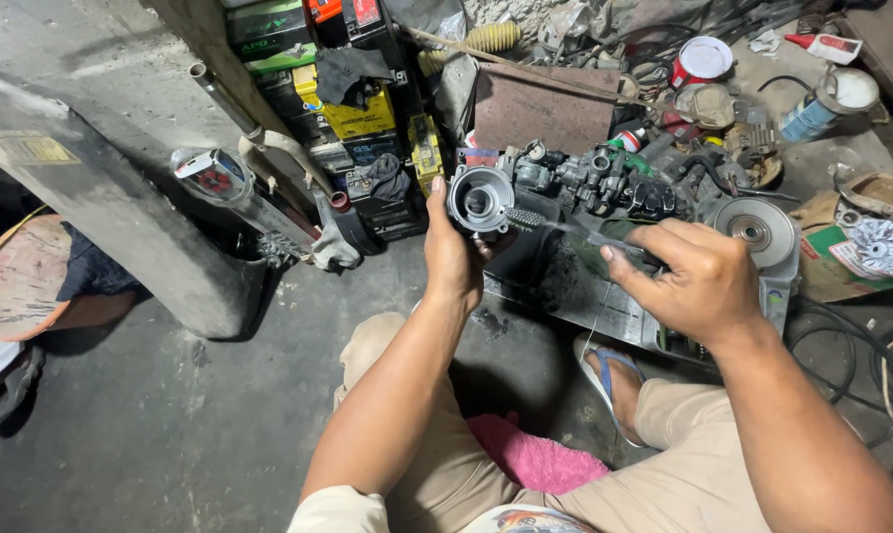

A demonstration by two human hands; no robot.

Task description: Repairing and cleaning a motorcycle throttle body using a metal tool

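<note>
My left hand [453, 255] grips a small grey metal carburetor body [480, 200] with a round bore facing me. My right hand [691, 276] holds a thin brush [555, 225] by its handle, its bristled tip lying against the lower right of the metal part. Both hands are raised over a dirty concrete floor, in front of a heap of black engine parts [604, 183]. My knees in beige trousers and a blue sandal [604, 370] show below.
Stacked batteries and boxes [352, 109] stand behind. An exhaust pipe [239, 192] leans left by a concrete beam [101, 197]. A round pulley on a metal casing [757, 232], cans [821, 104], cables and a pink cloth [535, 459] lie around. Another person's leg [81, 286] is at left.
</note>
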